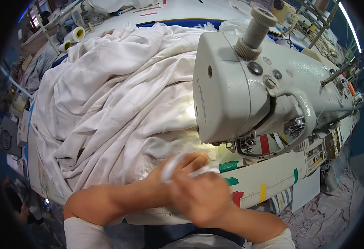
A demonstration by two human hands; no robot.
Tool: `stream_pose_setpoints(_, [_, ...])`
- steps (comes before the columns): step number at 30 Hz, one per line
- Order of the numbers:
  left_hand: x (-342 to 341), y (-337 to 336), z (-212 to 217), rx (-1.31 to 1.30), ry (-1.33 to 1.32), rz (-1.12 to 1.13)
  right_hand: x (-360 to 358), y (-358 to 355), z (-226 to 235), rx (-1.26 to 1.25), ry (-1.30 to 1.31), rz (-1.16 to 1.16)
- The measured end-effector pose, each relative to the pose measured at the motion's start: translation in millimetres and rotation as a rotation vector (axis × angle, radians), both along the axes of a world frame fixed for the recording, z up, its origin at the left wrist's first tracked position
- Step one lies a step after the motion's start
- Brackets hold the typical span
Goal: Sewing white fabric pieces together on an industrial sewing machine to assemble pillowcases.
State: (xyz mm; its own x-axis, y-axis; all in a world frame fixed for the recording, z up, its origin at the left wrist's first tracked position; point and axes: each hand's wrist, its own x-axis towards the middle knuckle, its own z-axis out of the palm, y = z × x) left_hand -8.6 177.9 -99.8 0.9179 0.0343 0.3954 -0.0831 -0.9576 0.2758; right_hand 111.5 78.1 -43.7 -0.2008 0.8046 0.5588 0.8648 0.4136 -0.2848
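Note:
A large heap of white cloth spreads in loose folds over the sewing table, left of the sewing machine. My left hand is at the cloth's near edge, just below the lit needle area, its fingers bent together on the cloth. Part of it is hidden behind my right hand, which crosses in front and is smeared by motion. Its fingers are closed, and a narrow white strip loops up from them, blurred too. The needle itself cannot be made out.
Coloured tape pieces mark the machine bed along its printed scale. A small compartment tray sits at its right. Crumpled greyish fabric lies low at the right. Thread cones stand at the far left.

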Motion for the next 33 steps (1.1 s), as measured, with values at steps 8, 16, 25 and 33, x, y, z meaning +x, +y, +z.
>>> stream_pose_setpoints(8, [-2.0,2.3,12.9,-0.052,0.185,0.015,24.8,-18.5,1.3,-0.098,0.087,-0.205])
stream_pose_setpoints(16, [-2.3,5.3,22.5,-0.137,0.223,-0.02,47.8,20.7,-8.9,-0.243,-0.01,-0.182])
stream_pose_setpoints(25, [-0.1,4.8,30.6,-0.007,0.229,0.009,82.5,5.1,12.3,-0.509,0.117,-0.172])
stream_pose_setpoints(33, [1.3,5.5,27.3,0.022,0.132,-0.055,98.0,-6.1,-22.3,-0.681,0.368,-0.099])
